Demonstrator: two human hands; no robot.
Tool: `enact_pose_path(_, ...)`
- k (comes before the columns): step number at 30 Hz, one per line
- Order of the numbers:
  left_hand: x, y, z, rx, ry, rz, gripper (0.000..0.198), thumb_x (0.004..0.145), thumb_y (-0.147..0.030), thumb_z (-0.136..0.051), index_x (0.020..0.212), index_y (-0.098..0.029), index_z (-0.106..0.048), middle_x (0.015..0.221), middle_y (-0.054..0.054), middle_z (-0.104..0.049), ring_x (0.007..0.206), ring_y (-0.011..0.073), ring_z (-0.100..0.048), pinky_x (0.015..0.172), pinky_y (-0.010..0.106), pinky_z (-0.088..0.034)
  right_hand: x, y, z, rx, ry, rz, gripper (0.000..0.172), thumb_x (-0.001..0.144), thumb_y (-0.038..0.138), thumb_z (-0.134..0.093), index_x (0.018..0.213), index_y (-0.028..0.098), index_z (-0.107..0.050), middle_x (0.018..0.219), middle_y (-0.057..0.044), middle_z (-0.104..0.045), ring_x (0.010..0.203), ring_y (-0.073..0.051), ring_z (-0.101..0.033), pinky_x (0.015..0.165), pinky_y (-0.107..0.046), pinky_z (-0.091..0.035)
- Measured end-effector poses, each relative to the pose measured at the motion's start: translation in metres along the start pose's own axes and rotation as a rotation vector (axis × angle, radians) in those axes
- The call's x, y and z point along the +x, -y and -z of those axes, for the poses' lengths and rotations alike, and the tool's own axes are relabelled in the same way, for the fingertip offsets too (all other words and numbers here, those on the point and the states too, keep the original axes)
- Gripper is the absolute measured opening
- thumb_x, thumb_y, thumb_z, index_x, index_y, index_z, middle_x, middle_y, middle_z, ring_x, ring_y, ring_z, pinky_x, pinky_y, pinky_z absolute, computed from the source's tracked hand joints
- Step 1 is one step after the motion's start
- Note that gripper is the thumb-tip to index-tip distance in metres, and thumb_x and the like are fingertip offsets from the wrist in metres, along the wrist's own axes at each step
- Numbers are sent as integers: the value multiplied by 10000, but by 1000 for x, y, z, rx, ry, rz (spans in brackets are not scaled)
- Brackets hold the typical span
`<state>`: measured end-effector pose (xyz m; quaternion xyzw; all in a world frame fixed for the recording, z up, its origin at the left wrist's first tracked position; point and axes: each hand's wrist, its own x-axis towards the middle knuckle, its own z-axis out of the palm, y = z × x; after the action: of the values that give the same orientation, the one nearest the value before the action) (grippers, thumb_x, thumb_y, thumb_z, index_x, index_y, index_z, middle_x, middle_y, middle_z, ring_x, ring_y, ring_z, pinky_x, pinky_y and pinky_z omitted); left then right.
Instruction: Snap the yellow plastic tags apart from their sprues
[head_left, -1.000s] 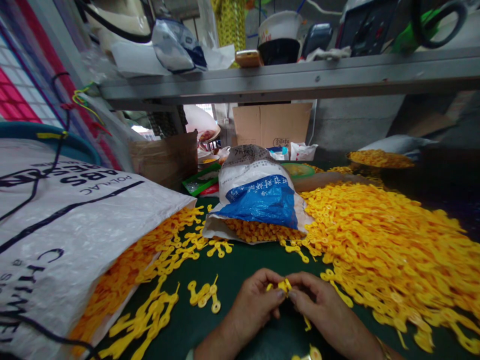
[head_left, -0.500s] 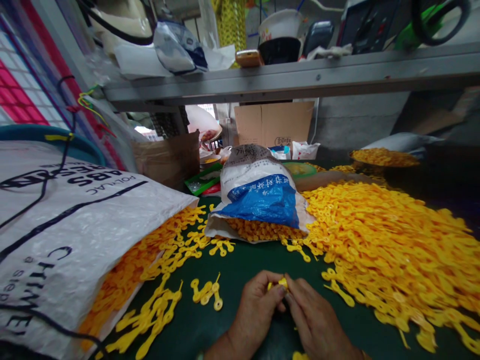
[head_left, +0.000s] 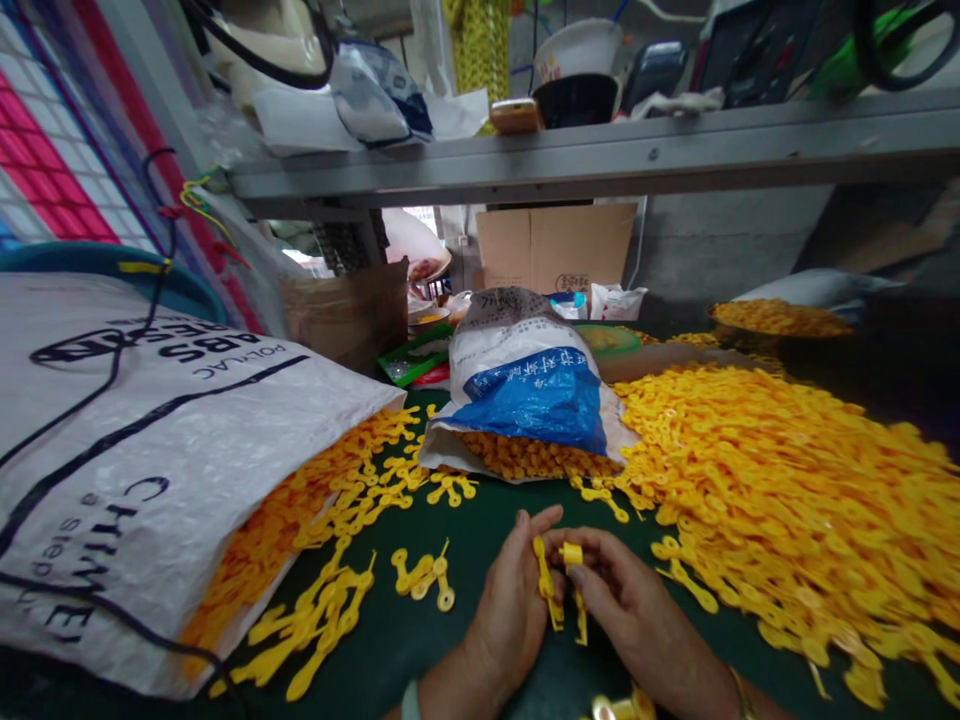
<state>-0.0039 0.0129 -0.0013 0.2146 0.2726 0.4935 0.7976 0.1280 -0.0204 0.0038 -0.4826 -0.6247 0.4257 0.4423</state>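
Low in the middle of the view, both of my hands are closed on small yellow plastic parts. My left hand (head_left: pixel 514 600) pinches one long yellow piece (head_left: pixel 545 585) that hangs downward. My right hand (head_left: pixel 626 610) grips a second yellow piece (head_left: pixel 574 570) by its ringed top, right beside the first. The two pieces sit close together, slightly apart. A small cluster of joined yellow parts (head_left: pixel 424 575) lies on the green table (head_left: pixel 420 650) just left of my left hand.
A huge heap of yellow parts (head_left: pixel 787 490) covers the right side. A large white woven sack (head_left: pixel 150 450) spills parts at left. A white and blue bag (head_left: pixel 525 400) lies behind my hands. A cluttered metal shelf (head_left: pixel 600 160) runs overhead, above cardboard boxes (head_left: pixel 555 245).
My hands were pressed together on one yellow clump. Now they have drawn slightly apart, each holding a separate yellow piece, and the view has shifted a little leftward.
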Motion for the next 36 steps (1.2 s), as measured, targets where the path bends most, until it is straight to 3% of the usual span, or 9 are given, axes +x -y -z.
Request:
enact_pose_path(4,-4,4,-1,-33,64,38,517,918,-492,-376,1158,-95,-603,965,127,-695,919,233,-636,812,323,-444,0,1,-4,-149,-23,49,227,923,223,-464,1130,235,-554,963,-25,-660,843,-169,-641,755,-269,-506)
enact_pose_path(9,-6,5,1,17,134,26,549,917,-513,-363,1156,-97,-629,1043,135,-697,1067,266,-592,957,367,-382,-1,-1,-4,-271,-34,114,213,906,193,-470,1090,235,-567,1021,-29,-651,915,-174,-626,805,-276,-488)
enact_pose_path(17,-9,3,-1,100,102,64,605,884,-574,-388,1166,-96,-630,1122,156,-684,1135,285,-565,1037,419,-338,-4,-5,-7,-404,-10,175,229,896,172,-462,1104,223,-544,1000,-46,-662,887,-190,-639,784,-299,-498)
enact_pose_path(23,-7,12,7,292,78,15,642,863,-600,-424,1309,-147,-516,1355,116,-543,1292,264,-429,1108,406,-259,-5,-4,-11,-467,-43,231,186,918,170,-415,1064,206,-525,1001,-79,-653,924,-207,-639,819,-329,-503)
enact_pose_path(28,-8,16,13,477,115,-83,646,890,-582,-381,1368,-150,-434,1329,137,-559,1241,263,-484,1087,419,-304,-8,-8,-15,-466,-58,272,212,933,173,-392,1099,206,-519,999,-88,-655,920,-208,-638,812,-334,-512)
enact_pose_path(36,-5,16,19,495,173,-33,660,896,-583,-352,1405,-164,-378,1419,142,-464,1333,261,-379,1114,422,-264,-5,-5,-13,-333,-52,163,228,940,207,-406,1115,198,-551,1038,-91,-663,930,-201,-638,818,-314,-506)
